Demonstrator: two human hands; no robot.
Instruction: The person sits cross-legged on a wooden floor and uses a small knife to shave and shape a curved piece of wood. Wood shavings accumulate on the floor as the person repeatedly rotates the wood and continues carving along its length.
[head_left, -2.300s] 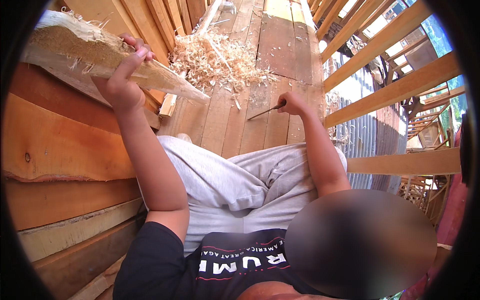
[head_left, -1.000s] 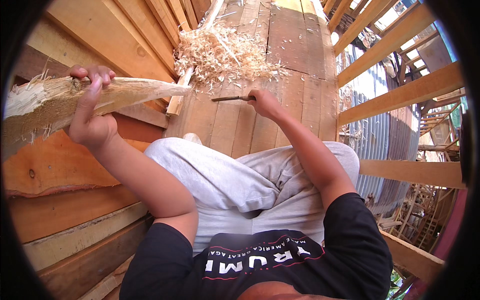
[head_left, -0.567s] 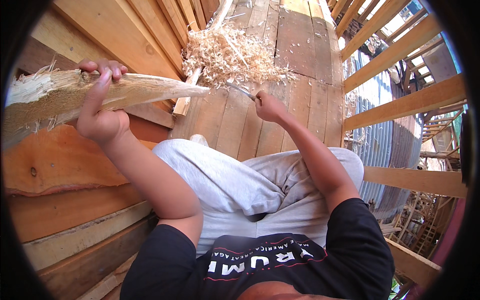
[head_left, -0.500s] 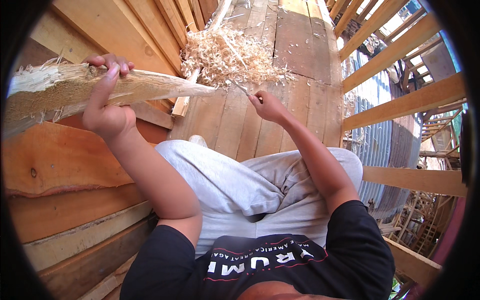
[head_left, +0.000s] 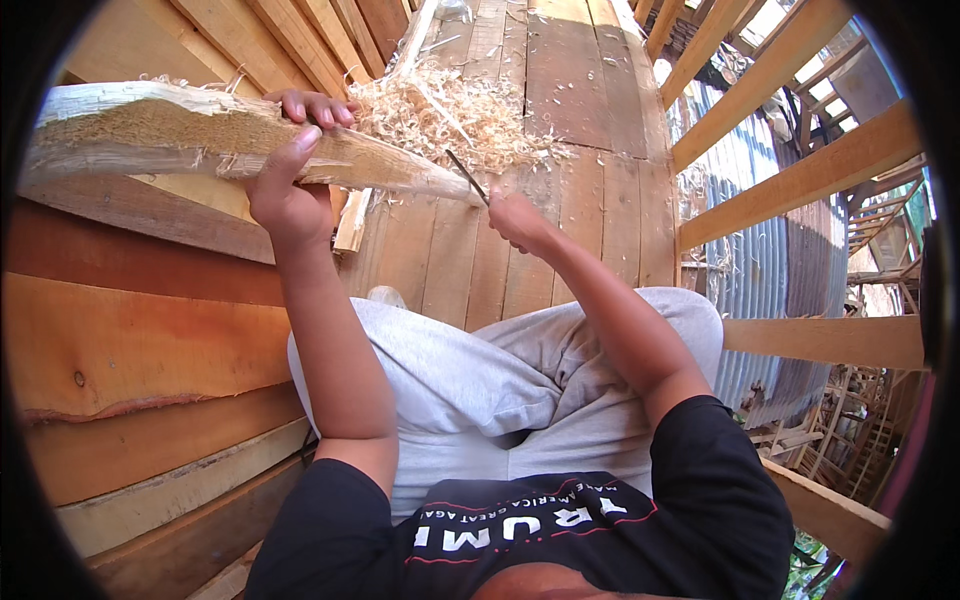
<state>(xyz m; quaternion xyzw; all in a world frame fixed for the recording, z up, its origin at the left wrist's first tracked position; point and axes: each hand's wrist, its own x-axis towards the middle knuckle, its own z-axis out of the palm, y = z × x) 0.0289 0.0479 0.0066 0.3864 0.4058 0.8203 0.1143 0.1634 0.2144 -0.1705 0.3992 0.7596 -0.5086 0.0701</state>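
Observation:
A long, rough piece of wood [head_left: 215,135] reaches in from the left and tapers to a pale, carved tip at the middle. My left hand [head_left: 295,175] wraps around it, thumb on the near side and fingers over the far edge. My right hand [head_left: 518,222] is closed on a knife, whose handle the fist hides. The thin dark knife blade [head_left: 466,176] slants up and left from the fist, lying across or just beside the tapered tip; whether it bites into the wood I cannot tell.
Curled wood shavings [head_left: 440,115] lie heaped on the plank floor [head_left: 560,270] beyond the tip. Stacked boards [head_left: 150,345] line the left side. Wooden railing slats [head_left: 800,185] stand on the right, with corrugated metal sheets [head_left: 745,260] beyond. My crossed legs [head_left: 450,370] are below.
The wood and my left hand have shifted to the right. The knife has come to the wood's tip, its blade now pointing more upward, and my right hand has dropped slightly left.

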